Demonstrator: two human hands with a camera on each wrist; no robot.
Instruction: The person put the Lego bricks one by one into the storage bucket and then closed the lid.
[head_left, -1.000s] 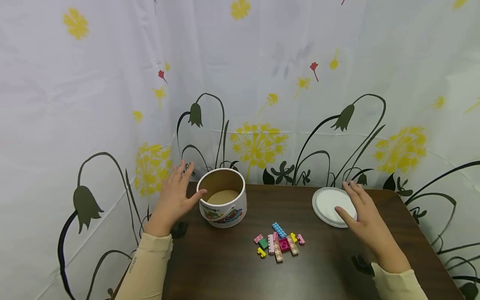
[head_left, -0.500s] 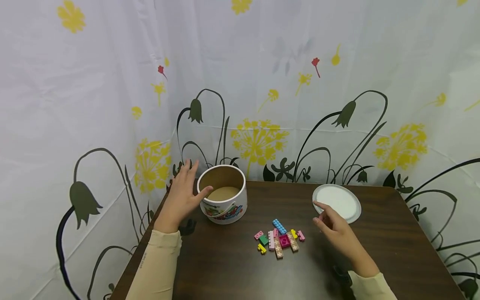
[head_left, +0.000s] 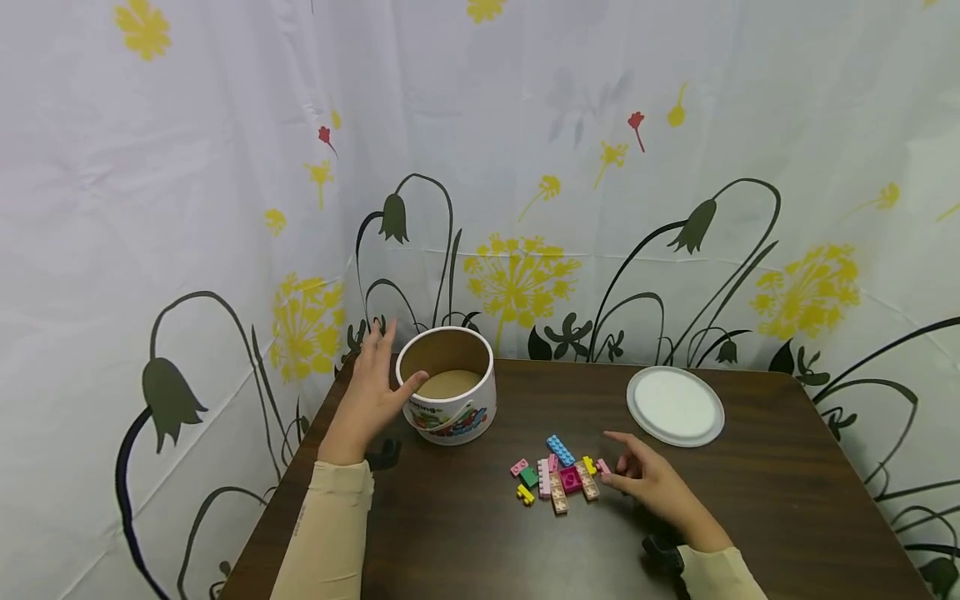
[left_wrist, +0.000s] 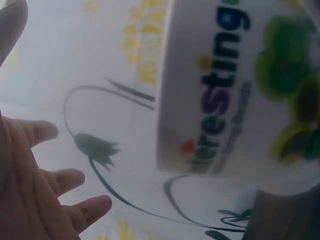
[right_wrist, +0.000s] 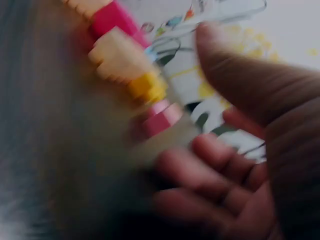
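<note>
My left hand (head_left: 367,407) is held up with fingers spread at the left side of a white printed bucket (head_left: 456,419). The left wrist view shows a gap between its fingers and the bucket (left_wrist: 200,90). My right hand (head_left: 651,479) is at the right end of a cluster of toy bricks, nearest a small pink brick (head_left: 603,467). In the right wrist view, thumb and fingers stand apart around the space by that pink brick (right_wrist: 162,120), holding nothing. Beside it lie a yellow brick (head_left: 589,464), a tan brick (head_left: 587,482) and a magenta brick (head_left: 571,479).
A round white lid (head_left: 675,406) lies at the back right of the dark wooden table (head_left: 795,483). Blue (head_left: 560,450), green and more pink and yellow bricks make up the rest of the cluster. A flower-printed curtain (head_left: 525,150) hangs behind the table.
My right hand has moved left and down from over the lid to the right edge of the bricks. The left hand has shifted slightly right, nearer the bucket.
</note>
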